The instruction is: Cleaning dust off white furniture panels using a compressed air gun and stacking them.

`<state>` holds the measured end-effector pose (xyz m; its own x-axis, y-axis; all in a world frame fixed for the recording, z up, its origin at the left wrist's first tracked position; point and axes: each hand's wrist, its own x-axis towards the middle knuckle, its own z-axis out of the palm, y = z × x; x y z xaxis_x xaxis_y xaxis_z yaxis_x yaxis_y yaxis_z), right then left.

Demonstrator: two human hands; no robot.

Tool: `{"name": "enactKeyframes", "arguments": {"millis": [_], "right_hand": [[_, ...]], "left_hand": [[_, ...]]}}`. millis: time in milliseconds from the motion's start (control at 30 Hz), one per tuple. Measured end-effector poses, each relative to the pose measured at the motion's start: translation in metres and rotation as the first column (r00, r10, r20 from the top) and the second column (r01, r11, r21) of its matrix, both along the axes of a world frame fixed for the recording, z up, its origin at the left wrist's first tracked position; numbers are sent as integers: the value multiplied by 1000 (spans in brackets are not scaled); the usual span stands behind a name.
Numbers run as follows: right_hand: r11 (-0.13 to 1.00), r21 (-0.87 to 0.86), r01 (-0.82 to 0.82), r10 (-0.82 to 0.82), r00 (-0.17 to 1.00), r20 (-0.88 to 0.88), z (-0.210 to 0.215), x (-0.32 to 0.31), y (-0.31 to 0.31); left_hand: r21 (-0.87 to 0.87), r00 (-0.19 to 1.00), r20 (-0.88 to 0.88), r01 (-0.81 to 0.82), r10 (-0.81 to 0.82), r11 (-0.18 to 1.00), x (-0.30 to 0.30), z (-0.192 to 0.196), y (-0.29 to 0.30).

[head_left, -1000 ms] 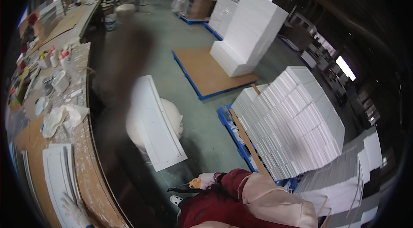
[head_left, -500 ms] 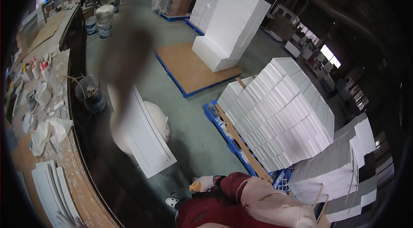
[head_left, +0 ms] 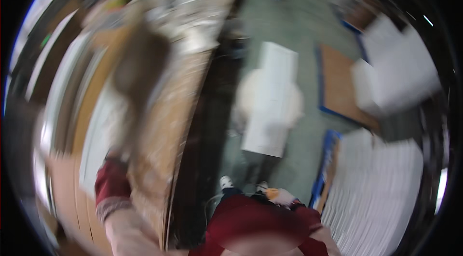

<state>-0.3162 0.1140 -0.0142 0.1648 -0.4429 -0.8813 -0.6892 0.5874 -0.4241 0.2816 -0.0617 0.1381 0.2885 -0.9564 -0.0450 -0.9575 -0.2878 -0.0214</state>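
My left arm reaches over the workbench [head_left: 161, 159] on the left. Its hand [head_left: 117, 133] is at a long white panel [head_left: 94, 135] lying there; motion blur smears the fingers, so I cannot make out any grip. Low beside my body, my right hand [head_left: 285, 197] is closed on a small orange-yellow piece [head_left: 272, 193], whose kind is unclear. Before me, another white panel [head_left: 271, 111] rests on a rounded cream-coloured support [head_left: 246, 94]. A dark blurred smear covers part of the bench near my left hand.
Stacked white boards [head_left: 374, 193] stand on a blue pallet [head_left: 320, 169] at right. Beyond lies a brown-topped pallet [head_left: 337, 82] with white blocks [head_left: 400, 68]. More panels [head_left: 62, 87] lean along the bench's left side; blurred bottles and clutter [head_left: 183, 5] fill its far end.
The view has swung left toward the bench, and everything is blurrier. My left arm is now stretched out to the white panel there. The right hand keeps the orange-yellow piece.
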Motion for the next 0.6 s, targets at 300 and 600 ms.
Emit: {"name": "enactKeyframes", "arguments": {"millis": [300, 600], "right_hand": [[976, -122, -182, 190, 980, 58, -67, -19, -2], [994, 105, -3, 8, 999, -50, -20, 6, -8]], "left_hand": [[-94, 997, 24, -66, 68, 993, -25, 2, 12], [-71, 978, -160, -149, 136, 986, 0, -8, 21]]}}
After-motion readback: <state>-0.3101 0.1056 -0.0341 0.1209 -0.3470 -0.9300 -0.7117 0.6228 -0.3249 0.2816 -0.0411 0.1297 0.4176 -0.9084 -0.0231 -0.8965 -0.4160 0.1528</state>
